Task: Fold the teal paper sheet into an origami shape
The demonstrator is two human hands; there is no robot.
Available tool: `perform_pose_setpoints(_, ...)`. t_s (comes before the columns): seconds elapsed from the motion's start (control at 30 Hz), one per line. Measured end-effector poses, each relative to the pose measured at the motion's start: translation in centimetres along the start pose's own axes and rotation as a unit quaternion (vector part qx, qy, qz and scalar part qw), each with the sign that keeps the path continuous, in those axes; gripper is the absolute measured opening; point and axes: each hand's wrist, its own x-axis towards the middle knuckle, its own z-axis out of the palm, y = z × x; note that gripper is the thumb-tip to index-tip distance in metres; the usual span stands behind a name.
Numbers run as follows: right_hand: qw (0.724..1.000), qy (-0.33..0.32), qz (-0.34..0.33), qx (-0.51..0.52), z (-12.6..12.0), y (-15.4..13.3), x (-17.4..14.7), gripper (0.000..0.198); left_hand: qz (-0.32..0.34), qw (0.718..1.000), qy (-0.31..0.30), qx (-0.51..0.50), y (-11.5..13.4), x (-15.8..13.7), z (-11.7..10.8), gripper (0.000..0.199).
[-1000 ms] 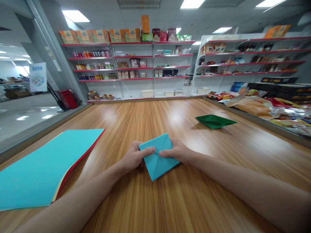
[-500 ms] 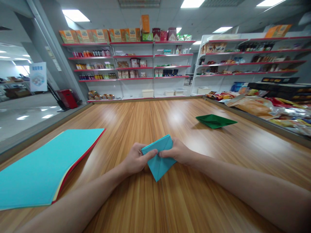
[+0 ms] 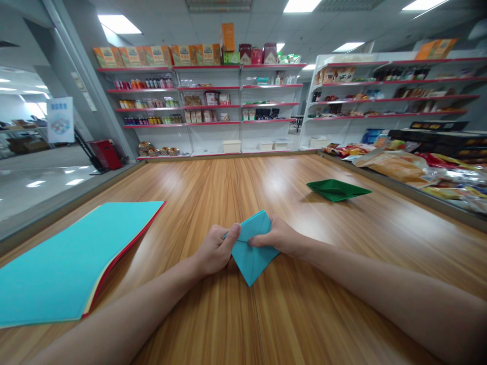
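A folded piece of light-blue paper is held just above the middle of the table, one corner pointing down toward me. My left hand grips its left edge, thumb raised along the front and fingers mostly hidden behind. On the other side, my right hand pinches it with the thumb pressed flat on the front near the centre crease; those fingers are behind the paper. Creases run across its face. Farther off to the right, a folded green paper boat shape rests on the wooden table, apart from both hands.
A stack of coloured paper sheets, blue on top with yellow and red edges below, lies at the left. Packaged snacks are heaped beyond the table's right edge. Stocked shelves stand behind the table.
My left thumb has lifted from the paper's middle and moved up toward its left edge. The lower corner of the blue paper has shifted slightly right. My right hand stays nearly in place.
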Motion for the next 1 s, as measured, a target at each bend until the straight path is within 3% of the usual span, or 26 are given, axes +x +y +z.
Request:
perform_pose_setpoints(0.2,0.999,0.046,0.018,-0.003,0.75,-0.23,-0.14,0.017,-0.055,0.998,-0.010,-0.035,0.08,-0.16,0.05,0.071)
perform_pose_setpoints(0.4,0.999,0.005,0.020,0.033,0.42,-0.06,-0.21,0.030,-0.077,0.994,-0.039,-0.065,0.00,-0.20,-0.07,0.075)
perform_pose_setpoints(0.57,0.999,0.020,0.022,0.025,0.37,0.11,-0.16,0.030,-0.082,0.993,-0.044,-0.067,-0.04,-0.17,-0.14,0.075)
perform_pose_setpoints(0.8,0.999,0.031,0.008,0.008,0.32,0.31,-0.05,0.020,-0.064,0.991,-0.084,-0.081,0.50,0.13,-0.35,0.051)
perform_pose_setpoints(1.0,0.999,0.039,0.009,-0.024,0.46,0.51,0.03,0.019,-0.055,0.988,-0.088,-0.114,0.41,0.20,-0.34,0.048)
